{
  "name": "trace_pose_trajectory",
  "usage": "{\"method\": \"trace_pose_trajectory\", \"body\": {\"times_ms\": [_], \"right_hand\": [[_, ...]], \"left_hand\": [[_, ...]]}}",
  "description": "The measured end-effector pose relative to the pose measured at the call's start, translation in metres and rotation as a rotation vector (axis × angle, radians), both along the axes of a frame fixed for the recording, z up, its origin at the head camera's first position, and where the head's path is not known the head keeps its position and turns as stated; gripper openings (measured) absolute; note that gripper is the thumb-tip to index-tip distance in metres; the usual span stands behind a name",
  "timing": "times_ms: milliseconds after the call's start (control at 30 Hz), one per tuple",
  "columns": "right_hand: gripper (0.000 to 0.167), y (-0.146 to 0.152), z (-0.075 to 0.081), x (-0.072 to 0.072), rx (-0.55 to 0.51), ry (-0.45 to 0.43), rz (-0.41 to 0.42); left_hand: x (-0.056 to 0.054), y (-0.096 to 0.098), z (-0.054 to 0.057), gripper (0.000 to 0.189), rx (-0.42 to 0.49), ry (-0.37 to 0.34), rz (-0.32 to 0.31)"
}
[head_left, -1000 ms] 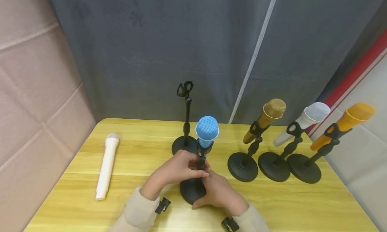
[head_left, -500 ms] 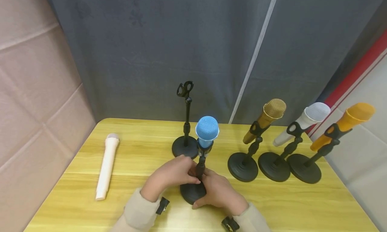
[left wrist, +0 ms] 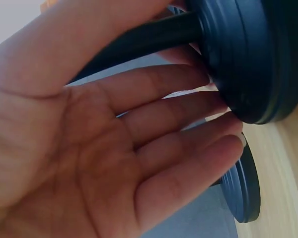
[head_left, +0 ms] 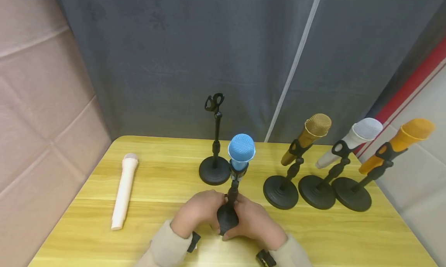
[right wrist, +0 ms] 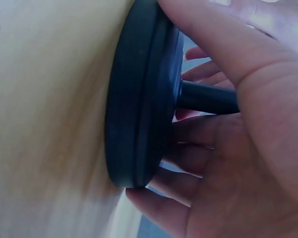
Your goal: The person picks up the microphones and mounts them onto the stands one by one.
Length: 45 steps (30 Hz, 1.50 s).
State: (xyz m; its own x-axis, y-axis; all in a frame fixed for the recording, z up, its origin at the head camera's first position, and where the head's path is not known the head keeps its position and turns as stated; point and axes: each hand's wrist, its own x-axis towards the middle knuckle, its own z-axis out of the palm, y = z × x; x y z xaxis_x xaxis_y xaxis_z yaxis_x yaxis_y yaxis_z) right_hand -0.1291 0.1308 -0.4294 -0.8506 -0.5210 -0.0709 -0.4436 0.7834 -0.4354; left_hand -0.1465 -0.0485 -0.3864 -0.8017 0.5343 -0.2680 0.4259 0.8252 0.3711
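A blue microphone [head_left: 241, 149] is seated in the clip of a black microphone stand [head_left: 227, 218], near the table's front middle. From the left, my left hand [head_left: 201, 209] holds the rim of the stand's round base, its fingers behind and thumb in front. Opposite it, my right hand [head_left: 256, 219] grips the same base, thumb at the near edge. In the left wrist view the fingertips touch the base [left wrist: 248, 59] beside its pole. The right wrist view has the base [right wrist: 139, 104] against the wooden surface, between thumb and fingers.
Just behind stands another stand with an unfilled clip [head_left: 214, 170]. To the right, stands carry a gold microphone [head_left: 308, 135], a white microphone [head_left: 359, 137] and an orange microphone [head_left: 404, 141]. A white microphone [head_left: 124, 191] lies at left. A grey curtain [head_left: 188, 65] hangs behind the table.
My left hand has moved down from the stand's pole to the left side of its base. The right hand keeps its hold, and the stand stays nearly in place.
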Motion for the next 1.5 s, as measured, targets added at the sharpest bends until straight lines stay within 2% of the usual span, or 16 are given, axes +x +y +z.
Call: {"method": "trace_pose_trajectory", "body": {"times_ms": [100,300,467,633,767,900,1133,1367,1500], "right_hand": [[0.092,0.0,0.004,0.003,0.008,0.01,-0.002],[0.089,0.004,0.012,0.003,0.033,-0.038,0.004],[0.084,0.006,0.013,0.002,0.044,-0.027,0.004],[0.086,0.01,0.011,-0.001,0.006,-0.022,-0.005],[0.085,0.015,0.009,-0.005,-0.028,-0.038,-0.028],[0.085,0.018,0.008,-0.009,-0.033,-0.047,-0.06],[0.083,0.022,0.005,-0.014,-0.024,-0.028,-0.092],[0.086,0.026,0.002,-0.019,-0.036,-0.039,-0.089],[0.086,0.028,0.0,-0.021,-0.052,-0.047,-0.093]], "left_hand": [[0.002,0.003,-0.002,0.055,-0.029,0.039,-0.012],[0.008,0.013,-0.013,0.068,-0.095,0.186,-0.004],[0.01,0.018,-0.017,0.073,-0.089,0.251,0.005],[0.006,0.019,-0.02,0.073,-0.066,0.261,-0.024],[0.001,0.021,-0.025,0.075,-0.035,0.232,-0.059],[-0.002,0.022,-0.029,0.082,-0.017,0.197,-0.064],[-0.002,0.024,-0.027,0.083,-0.038,0.23,-0.081],[-0.002,0.026,-0.029,0.085,-0.046,0.222,-0.061],[-0.003,0.026,-0.031,0.086,-0.015,0.209,-0.047]]}}
